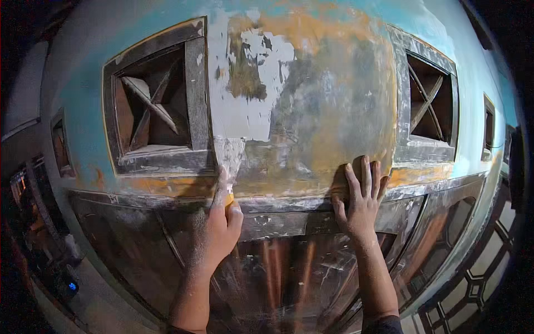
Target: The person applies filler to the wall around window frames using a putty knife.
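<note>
My left hand (222, 225) grips a putty knife (229, 158) by its short yellow handle. The putty-smeared blade points up and lies on a white filler patch (256, 111) on the weathered, stained wall (334, 94). To the right, my right hand (360, 206) has its fingers spread and rests on the wall's lower band, just above a dark wooden frame (272, 222). Pale dust coats both hands and forearms.
Square vent openings with wooden cross slats (153, 103) (425, 100) flank the patched area on turquoise paint (83, 106). Below are dark wooden panels (295, 278). A latticed frame (478, 267) stands at far right, and a dim opening (30, 195) at far left.
</note>
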`<control>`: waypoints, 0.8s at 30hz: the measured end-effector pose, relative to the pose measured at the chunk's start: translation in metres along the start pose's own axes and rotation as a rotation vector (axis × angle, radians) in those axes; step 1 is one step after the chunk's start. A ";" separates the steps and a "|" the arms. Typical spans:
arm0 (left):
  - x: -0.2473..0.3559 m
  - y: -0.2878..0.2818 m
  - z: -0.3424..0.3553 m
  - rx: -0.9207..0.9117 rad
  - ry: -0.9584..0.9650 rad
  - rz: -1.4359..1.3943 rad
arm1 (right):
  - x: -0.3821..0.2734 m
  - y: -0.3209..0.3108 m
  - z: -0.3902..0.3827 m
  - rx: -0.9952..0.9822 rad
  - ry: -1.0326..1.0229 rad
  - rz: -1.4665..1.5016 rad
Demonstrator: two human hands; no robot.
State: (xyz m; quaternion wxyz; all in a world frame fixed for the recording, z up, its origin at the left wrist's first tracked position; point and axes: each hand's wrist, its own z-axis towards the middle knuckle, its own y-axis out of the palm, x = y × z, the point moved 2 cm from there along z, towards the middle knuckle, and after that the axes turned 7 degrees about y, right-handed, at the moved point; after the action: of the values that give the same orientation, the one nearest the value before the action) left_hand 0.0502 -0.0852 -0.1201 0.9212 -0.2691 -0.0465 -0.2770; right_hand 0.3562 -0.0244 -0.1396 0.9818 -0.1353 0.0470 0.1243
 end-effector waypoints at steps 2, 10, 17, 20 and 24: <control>0.005 0.003 0.001 0.099 0.084 -0.044 | 0.001 -0.001 -0.004 -0.041 0.020 0.009; 0.016 0.005 0.006 -0.107 -0.132 -0.153 | -0.002 -0.008 -0.013 -0.107 0.029 0.053; 0.005 0.032 -0.022 0.090 0.066 -0.374 | -0.040 -0.027 -0.028 -0.040 -0.094 0.118; 0.011 0.032 -0.020 -0.133 -0.115 -0.374 | -0.050 -0.036 -0.031 -0.117 -0.159 0.297; 0.020 0.024 -0.011 -0.126 -0.103 -0.546 | -0.055 -0.046 -0.023 -0.107 -0.197 0.289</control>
State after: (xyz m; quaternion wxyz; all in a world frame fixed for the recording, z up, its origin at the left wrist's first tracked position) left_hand 0.0793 -0.0845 -0.1362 0.7904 -0.3169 -0.1469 -0.5032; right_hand 0.3138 -0.0864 -0.1433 0.9450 -0.1665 -0.0370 0.2790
